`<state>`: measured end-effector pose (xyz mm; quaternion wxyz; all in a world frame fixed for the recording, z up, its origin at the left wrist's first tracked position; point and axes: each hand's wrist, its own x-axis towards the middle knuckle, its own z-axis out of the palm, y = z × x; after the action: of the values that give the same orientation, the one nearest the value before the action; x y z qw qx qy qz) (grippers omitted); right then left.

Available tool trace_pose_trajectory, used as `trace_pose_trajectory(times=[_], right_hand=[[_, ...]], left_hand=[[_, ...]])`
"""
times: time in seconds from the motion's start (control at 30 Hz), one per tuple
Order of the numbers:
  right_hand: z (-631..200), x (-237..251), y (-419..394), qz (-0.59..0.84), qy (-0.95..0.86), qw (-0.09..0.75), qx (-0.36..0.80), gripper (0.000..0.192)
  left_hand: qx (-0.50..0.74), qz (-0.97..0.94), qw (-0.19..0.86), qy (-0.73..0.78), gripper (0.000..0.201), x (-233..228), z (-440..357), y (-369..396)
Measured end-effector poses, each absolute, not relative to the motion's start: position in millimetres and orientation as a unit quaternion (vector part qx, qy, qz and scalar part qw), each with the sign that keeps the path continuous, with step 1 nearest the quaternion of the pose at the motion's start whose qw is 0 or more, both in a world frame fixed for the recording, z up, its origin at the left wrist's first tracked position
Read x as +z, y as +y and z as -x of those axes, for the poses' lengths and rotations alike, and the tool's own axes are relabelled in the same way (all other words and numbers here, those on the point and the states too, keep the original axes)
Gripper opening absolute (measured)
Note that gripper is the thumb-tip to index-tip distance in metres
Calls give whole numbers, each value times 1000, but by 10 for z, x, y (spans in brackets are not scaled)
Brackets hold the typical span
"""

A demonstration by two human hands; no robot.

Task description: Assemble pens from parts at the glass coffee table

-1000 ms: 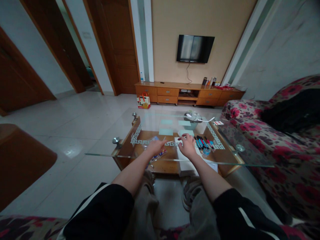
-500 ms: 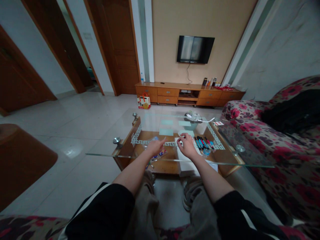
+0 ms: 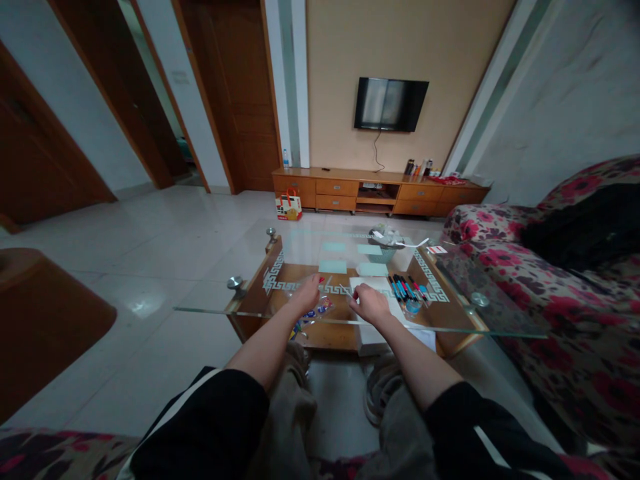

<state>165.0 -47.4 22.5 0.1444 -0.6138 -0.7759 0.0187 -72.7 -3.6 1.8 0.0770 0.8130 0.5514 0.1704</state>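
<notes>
Over the near part of the glass coffee table [image 3: 295, 248], my left hand [image 3: 305, 297] is closed in a pinch, with a small red-tipped thing [image 3: 322, 280] showing at the fingers; its kind is too small to make out. My right hand [image 3: 373, 305] is bent downward with its fingers together, and a thin whitish stick [image 3: 343, 289] pokes out toward the left. The hands are a short way apart. Several pens [image 3: 406, 288] with black, blue and red parts lie right of my right hand. Colourful packets in clear plastic [image 3: 323, 307] lie below my left hand.
A white box [image 3: 373, 339] appears under the right forearm. Pale green rectangles [image 3: 333, 267] mark the table beyond the hands. Farther back is a basket [image 3: 383, 252] holding crumpled plastic. Metal glass supports [image 3: 235, 283] stick up near the table's sides. A floral sofa [image 3: 505, 257] stands at right.
The thin white stick spanned the gap between my hands before; now the gap is open. My right hand has turned downward, and a red tip now shows at my left fingers.
</notes>
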Motion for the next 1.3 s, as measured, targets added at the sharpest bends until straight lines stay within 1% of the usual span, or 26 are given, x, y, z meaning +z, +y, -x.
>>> trace_pose_trajectory(times=[0.13,0.2,0.23,0.3,0.37,0.43,0.5,0.6,0.73,0.9,0.97,1.13,1.23,1.3], right_hand=[[-1631,182,-439,622,-764,161,51,13],[-1626,160,-406,631,-745,200,84,18],[-1621,152,-388,634,-729,234,110,22],[-1599,149,-358,635,-670,324,207,30],[-1565,163,-347,615,-553,423,369,35],[-1531,190,-358,565,-389,490,538,36],[-1506,222,-383,511,-238,513,648,36],[-1487,263,-419,458,-111,501,726,34],[-1467,300,-428,420,-52,494,759,32],[-1483,313,-400,391,-9,496,775,32],[-1505,315,-395,375,-8,497,783,32],[-1615,350,-379,400,-65,518,754,28],[-1771,378,-322,428,-125,565,694,23],[-1922,383,-264,447,-123,593,658,22]], left_hand=[[164,-823,61,540,34,113,666,-99],[160,-831,37,532,36,163,643,-132],[159,-834,22,528,37,191,633,-147],[158,-842,-10,516,38,255,608,-176],[162,-853,-40,494,36,339,574,-206],[172,-867,-63,464,33,440,525,-240],[183,-881,-72,431,32,546,462,-281],[187,-898,-77,391,35,666,353,-343],[202,-914,-88,342,34,697,245,-376],[245,-896,-184,322,27,615,225,-325],[257,-886,-203,329,26,580,236,-299],[254,-862,-173,403,31,475,279,-249],[243,-840,-135,466,36,391,307,-225],[229,-826,-106,504,39,333,321,-211]])
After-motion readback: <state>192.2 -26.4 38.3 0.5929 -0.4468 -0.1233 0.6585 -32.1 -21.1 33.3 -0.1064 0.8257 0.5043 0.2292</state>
